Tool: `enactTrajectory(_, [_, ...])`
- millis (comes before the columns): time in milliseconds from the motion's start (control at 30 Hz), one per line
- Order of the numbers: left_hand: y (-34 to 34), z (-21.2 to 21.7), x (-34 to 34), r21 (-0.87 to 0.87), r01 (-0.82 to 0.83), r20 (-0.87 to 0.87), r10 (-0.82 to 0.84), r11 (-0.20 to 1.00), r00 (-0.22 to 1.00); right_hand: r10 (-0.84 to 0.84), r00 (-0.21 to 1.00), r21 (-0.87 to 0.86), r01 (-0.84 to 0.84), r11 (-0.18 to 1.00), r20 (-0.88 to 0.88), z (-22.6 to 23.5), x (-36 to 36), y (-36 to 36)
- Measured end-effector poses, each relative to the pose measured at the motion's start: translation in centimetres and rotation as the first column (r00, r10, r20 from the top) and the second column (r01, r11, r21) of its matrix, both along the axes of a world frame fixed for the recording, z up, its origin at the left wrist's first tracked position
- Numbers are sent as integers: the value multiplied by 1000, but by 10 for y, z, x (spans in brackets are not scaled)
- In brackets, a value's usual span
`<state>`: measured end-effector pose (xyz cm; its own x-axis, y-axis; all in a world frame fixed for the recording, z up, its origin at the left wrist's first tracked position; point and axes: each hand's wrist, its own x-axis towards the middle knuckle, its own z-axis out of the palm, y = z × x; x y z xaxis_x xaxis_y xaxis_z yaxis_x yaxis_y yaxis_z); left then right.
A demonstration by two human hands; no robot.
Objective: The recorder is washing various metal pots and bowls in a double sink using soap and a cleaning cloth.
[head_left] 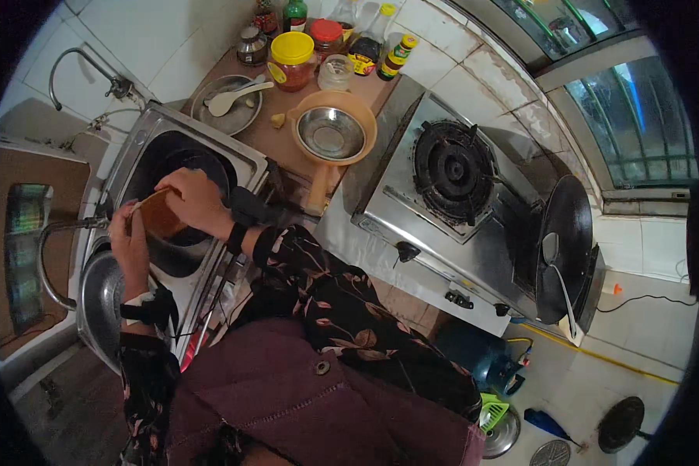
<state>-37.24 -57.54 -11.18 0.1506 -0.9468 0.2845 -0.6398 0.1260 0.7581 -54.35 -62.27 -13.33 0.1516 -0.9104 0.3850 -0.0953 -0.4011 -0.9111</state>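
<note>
My left hand (128,241) and my right hand (196,200) both grip a brown bowl-like dish (158,217), held tilted over the steel sink (144,144). A dark round basin (202,167) sits in the sink under the dish. The curved tap spout (62,229) ends just left of my left hand. Each wrist carries a black strap.
A steel lid (101,299) lies at the sink's near left. Behind the sink stand a steel plate with a white spoon (227,105), an orange colander holding a steel bowl (332,133), and several jars and bottles (293,58). A gas stove (452,167) with a black wok (565,245) is right.
</note>
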Motion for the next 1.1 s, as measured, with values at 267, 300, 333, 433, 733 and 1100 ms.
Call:
enactTrajectory(267, [3, 26, -28, 73, -37, -237, 54, 997, 970, 106, 983, 136, -85, 987, -149, -22, -6, -2])
enactTrajectory(300, [3, 27, -31, 88, -54, -275, 77, 995, 958, 125, 982, 148, -104, 984, -139, -24, -8, -3])
enactTrajectory(333, [1, 26, -31, 91, -52, -276, 76, 994, 958, 123, 982, 151, -102, 983, -140, -25, -10, -5])
enactTrajectory(433, [-1, 23, -24, 74, -92, -311, 110, 993, 944, 83, 997, 152, -82, 985, 2, -16, -12, -8])
enactTrajectory(733, [9, 14, -15, 56, -24, -146, 32, 998, 989, -20, 941, 123, 65, 990, -338, -8, -28, -21])
enactTrajectory(1100, [47, 86, 26, 14, -155, -276, 153, 988, 949, 33, 998, -290, -45, 956, -47, 77, 56, -56])
